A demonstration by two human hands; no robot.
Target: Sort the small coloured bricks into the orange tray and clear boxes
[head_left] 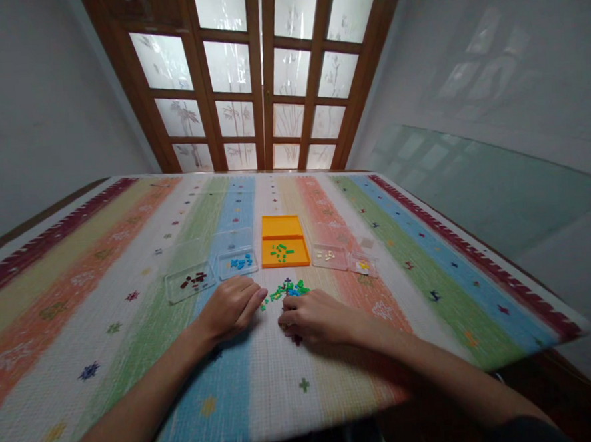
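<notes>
A small pile of tiny building bricks [299, 288], mostly green with some blue, lies on the striped tablecloth between my hands. My left hand [233, 307] rests just left of the pile, its fingers curled and thumb pressed against them; what they hold, if anything, is hidden. At the pile's near right side, my right hand [315, 317] is closed with the fingertips bent down to the cloth, and I cannot make out what is in them. Behind the pile stands an open orange case [282, 227] with loose green bricks [280, 251] in its near half.
Clear plastic boxes flank the case. On the left, one [180, 295] holds dark brown bricks and another [223, 274] blue ones. To the right are a box [331, 265] of whitish bricks and a smaller box [373, 265] with yellow pieces. The tablecloth [134, 364] covers the table.
</notes>
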